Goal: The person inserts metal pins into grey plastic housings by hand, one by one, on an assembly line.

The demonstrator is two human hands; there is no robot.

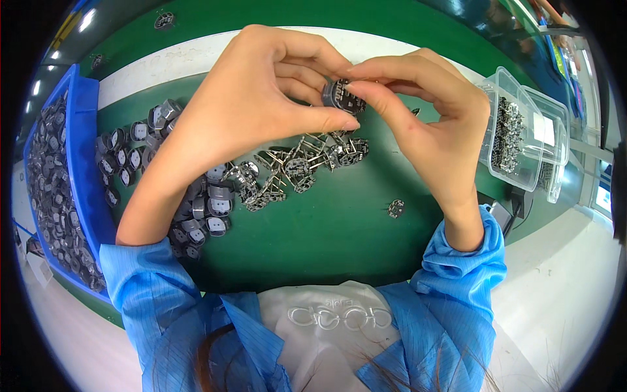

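Above the green work mat, my left hand (261, 91) grips a small round grey housing (341, 97) between thumb and fingers. Its face toward me shows a dark circuit board with pale markings. My right hand (431, 98) is closed in a pinch, thumb and forefinger pressing at the upper edge of that same housing. Whether the right fingers also hold a tiny part there, I cannot make out. Below the hands lies a heap of small round circuit boards with metal pins (297, 163). Grey round housings (219, 202) are piled beneath and beside my left forearm.
At the left stands a blue bin (88, 176) full of grey housings. Clear plastic boxes (548, 140) with small metal-pinned parts stand at the right. One loose round board (396, 208) lies on the green mat (326, 242). A white strip (196, 55) crosses behind.
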